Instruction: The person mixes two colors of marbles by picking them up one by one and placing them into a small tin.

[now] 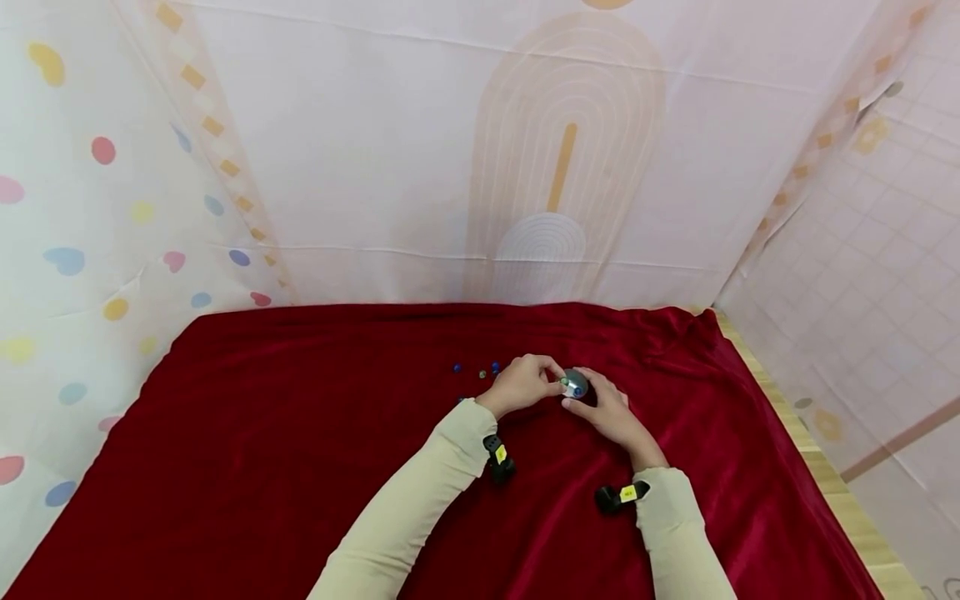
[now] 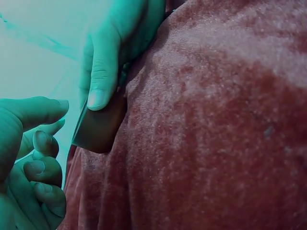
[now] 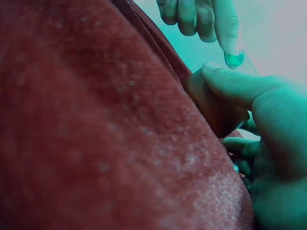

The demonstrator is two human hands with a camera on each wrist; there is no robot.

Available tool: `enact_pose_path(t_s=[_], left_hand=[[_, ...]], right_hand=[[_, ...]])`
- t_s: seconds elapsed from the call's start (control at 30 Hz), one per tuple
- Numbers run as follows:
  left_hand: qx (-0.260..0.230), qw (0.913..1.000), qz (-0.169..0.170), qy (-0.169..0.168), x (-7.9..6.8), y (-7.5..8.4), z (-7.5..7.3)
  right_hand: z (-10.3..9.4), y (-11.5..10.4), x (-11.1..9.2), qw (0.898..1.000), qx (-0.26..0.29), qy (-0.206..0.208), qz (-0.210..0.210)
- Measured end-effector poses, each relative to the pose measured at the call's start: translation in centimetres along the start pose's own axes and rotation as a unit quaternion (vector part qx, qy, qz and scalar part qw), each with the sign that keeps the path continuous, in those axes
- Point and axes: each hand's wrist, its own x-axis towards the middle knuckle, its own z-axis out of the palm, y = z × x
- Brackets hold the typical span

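Observation:
A small metal bowl rests on the red cloth, and my right hand grips it by the side, thumb against its near wall in the right wrist view. Inside the bowl lies a blue marble. My left hand pinches a green marble at its fingertips, just over the bowl's left rim. In the left wrist view the bowl stands beside the left hand's curled fingers, while the marble is hidden there.
Left of the left hand, loose marbles lie on the cloth: a blue marble, a greenish marble and more blue ones, partly hidden by the hand. Red velvet cloth covers the table. A wooden edge shows at right; printed curtains hang behind.

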Motion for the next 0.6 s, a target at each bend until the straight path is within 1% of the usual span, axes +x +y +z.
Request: enact_pose_path(t_s=[0.13, 0.23, 0.37, 0.6], left_hand=[[0.005, 1.0, -0.002, -0.005, 0.0, 0.0, 0.0], [0.002, 1.0, 0.002, -0.007, -0.2, -0.1, -0.3], [0.002, 1.0, 0.008, 0.004, -0.5, -0.5, -1.3], [0.01, 0.9992, -0.027, 0.029, -1.3, -2.1, -3.6]], right_hand=[[0.0, 0.0, 0.1, 1.0, 0.001, 0.0, -0.003], [0.1, 0.2, 0.2, 1.0, -0.001, -0.001, -0.004], [0.1, 0.3, 0.2, 1.0, -0.008, 0.004, -0.004], [-0.1, 0.3, 0.0, 1.0, -0.007, 0.003, 0.004]])
